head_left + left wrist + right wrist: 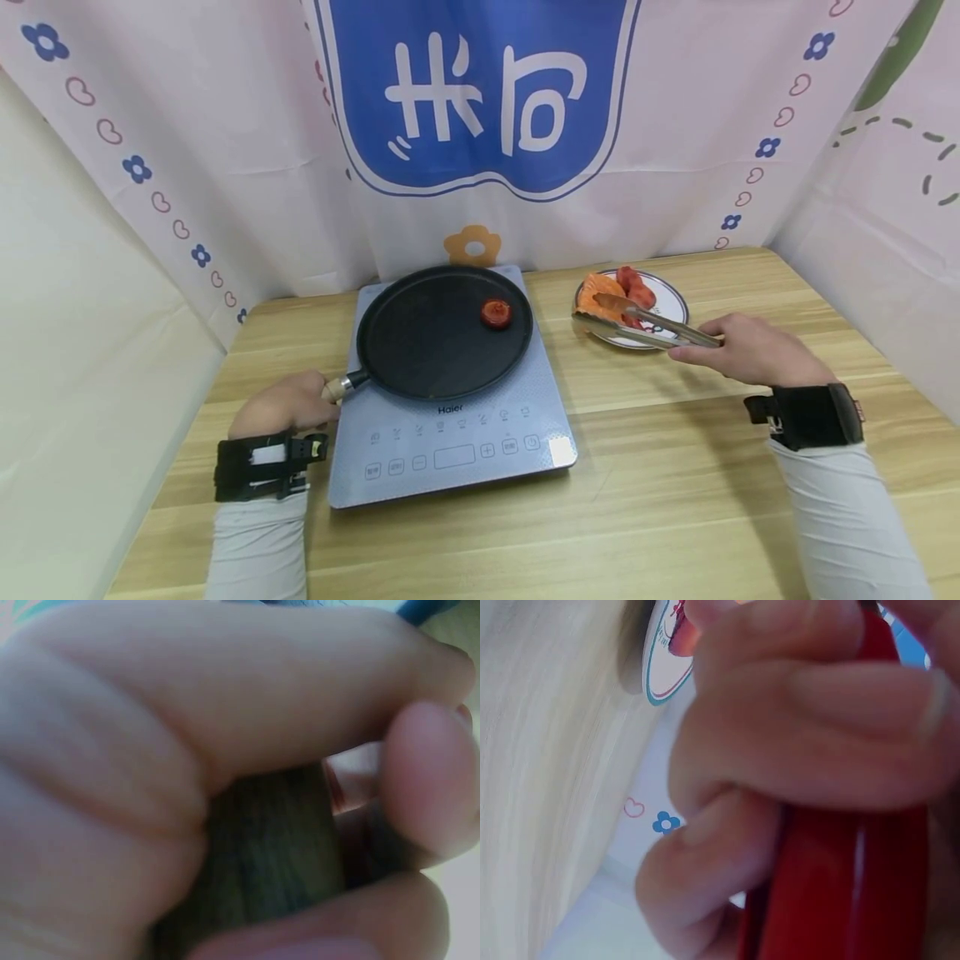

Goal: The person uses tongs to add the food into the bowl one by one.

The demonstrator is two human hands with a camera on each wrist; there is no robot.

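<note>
My left hand point(288, 404) grips the wooden handle point(337, 387) of a flat black frying pan point(435, 333). In the left wrist view, curled fingers surround that dark, blurred handle point(270, 840). A round red piece, like a tomato slice point(496, 313), lies in the pan's right part. My right hand point(753, 348) holds metal tongs point(663, 323), whose spread arms reach over a white plate point(671, 304). On the plate lie an orange, salmon-like piece point(600, 293) and red lumps point(637, 292). The right wrist view shows fingers wrapped round the tongs' red handle point(847, 885).
Under the pan is a grey Haier induction cooker point(450, 479) with a touch panel at its front. It stands on a wooden table point(637, 517). A printed white cloth point(285, 167) hangs behind, and pale walls point(67, 333) flank the table.
</note>
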